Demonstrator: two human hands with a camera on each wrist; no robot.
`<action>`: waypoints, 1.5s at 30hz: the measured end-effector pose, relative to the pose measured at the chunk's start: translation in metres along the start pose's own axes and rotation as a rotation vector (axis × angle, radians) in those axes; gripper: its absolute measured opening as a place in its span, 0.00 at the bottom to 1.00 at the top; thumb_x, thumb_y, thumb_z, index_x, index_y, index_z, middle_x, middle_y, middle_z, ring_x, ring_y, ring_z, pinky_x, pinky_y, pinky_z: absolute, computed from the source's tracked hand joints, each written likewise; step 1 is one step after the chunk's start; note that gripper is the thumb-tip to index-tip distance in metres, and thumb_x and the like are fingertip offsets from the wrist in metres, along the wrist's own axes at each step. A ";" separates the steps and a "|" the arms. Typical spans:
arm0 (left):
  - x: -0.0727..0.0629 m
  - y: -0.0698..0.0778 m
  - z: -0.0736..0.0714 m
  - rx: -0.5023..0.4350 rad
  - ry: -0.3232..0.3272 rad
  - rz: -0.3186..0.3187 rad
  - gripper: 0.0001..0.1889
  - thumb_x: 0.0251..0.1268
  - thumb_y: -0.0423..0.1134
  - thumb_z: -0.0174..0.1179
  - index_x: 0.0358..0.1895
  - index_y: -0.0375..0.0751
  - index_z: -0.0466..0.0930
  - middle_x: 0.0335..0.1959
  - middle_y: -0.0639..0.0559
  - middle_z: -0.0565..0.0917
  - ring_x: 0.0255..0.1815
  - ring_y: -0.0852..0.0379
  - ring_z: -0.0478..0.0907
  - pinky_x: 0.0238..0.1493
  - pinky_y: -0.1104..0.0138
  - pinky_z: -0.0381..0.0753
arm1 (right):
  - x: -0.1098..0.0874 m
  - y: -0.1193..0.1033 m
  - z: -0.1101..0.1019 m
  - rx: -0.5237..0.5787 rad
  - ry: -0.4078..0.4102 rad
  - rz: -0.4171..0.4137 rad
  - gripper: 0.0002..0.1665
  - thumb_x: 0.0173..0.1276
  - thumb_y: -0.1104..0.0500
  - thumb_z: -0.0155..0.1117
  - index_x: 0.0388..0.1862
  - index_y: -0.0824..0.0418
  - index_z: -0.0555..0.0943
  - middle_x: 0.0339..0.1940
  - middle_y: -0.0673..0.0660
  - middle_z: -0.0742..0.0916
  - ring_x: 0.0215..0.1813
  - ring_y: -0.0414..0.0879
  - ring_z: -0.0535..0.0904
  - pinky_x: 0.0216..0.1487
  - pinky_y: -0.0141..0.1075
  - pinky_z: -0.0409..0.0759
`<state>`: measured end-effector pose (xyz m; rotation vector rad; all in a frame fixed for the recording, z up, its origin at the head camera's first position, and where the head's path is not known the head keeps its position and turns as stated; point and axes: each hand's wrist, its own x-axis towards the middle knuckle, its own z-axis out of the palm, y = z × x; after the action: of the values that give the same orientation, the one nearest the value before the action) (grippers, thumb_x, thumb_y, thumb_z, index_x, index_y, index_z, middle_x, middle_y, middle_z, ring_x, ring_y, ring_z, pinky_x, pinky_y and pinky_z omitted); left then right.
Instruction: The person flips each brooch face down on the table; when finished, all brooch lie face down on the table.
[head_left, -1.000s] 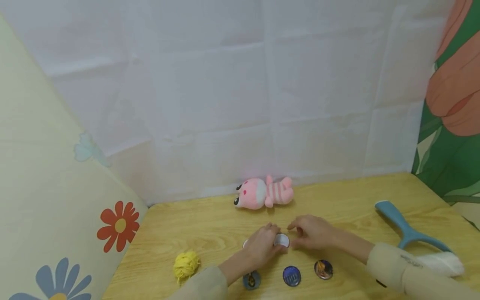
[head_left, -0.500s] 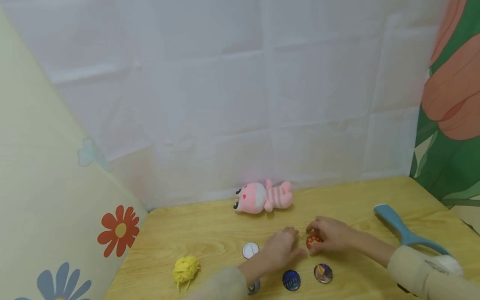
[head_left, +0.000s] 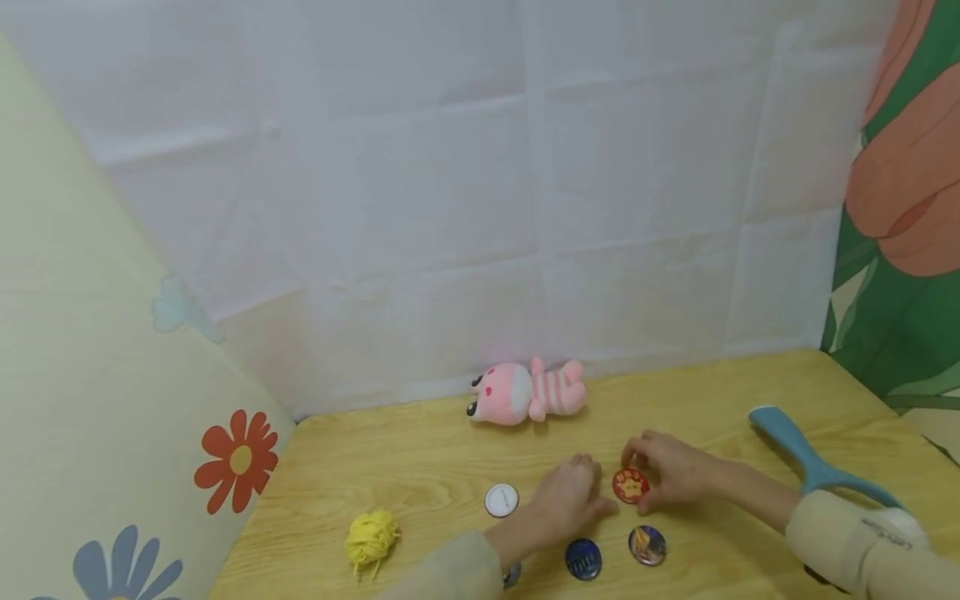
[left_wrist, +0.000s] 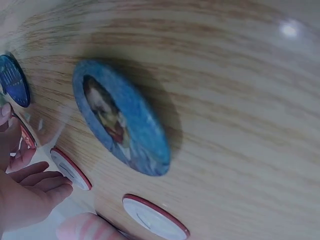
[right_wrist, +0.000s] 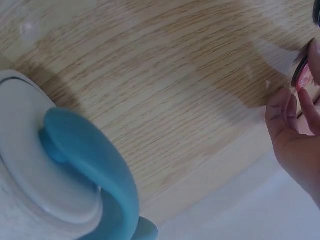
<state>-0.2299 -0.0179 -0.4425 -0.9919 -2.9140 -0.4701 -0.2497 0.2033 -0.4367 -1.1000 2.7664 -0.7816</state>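
Since half a second ago, the right hand [head_left: 678, 471] has moved slightly rightward, and more of the red badge [head_left: 630, 486] is uncovered; compared with one second ago, the left hand [head_left: 561, 504] is also further to the right. This red badge is between the two hands, with its printed star facing up. Thumb and fingers of the right hand are about its right edge, but whether they pinch it or only touch it, I cannot tell with certainty. The left hand is relaxed and clamps nothing; in the left wrist view its fingertips reach the rim of a white badge [left_wrist: 71, 168]. Another white badge [head_left: 501, 501] lies left of this hand, and the portrait badge [left_wrist: 121, 117] lies mostly under the left sleeve [head_left: 453, 571] in the head view. Nearer to the person are the dark blue badge [head_left: 583, 559] and the orange-purple badge [head_left: 647, 546], with a narrow gap between them. Along the far edge of the table [head_left: 420, 450] lies the pink toy [head_left: 528, 393], and a strip of wood separates it from both hands. More wood extends leftward to the yellow yarn [head_left: 372, 537]. On the right, the sleeve [head_left: 840, 533] partly covers the blue-handled roller [head_left: 806, 458], so room is tighter there.
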 end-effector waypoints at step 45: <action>0.003 0.009 0.010 0.070 0.058 -0.005 0.15 0.56 0.50 0.71 0.32 0.42 0.81 0.35 0.56 0.75 0.31 0.64 0.75 0.30 0.74 0.77 | 0.004 -0.002 0.014 -0.076 0.067 -0.103 0.26 0.55 0.50 0.75 0.48 0.62 0.81 0.39 0.48 0.78 0.36 0.36 0.73 0.36 0.31 0.77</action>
<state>-0.2261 -0.0062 -0.4494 -0.9465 -2.8602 -0.3869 -0.2475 0.1936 -0.4472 -1.2609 2.8364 -0.7432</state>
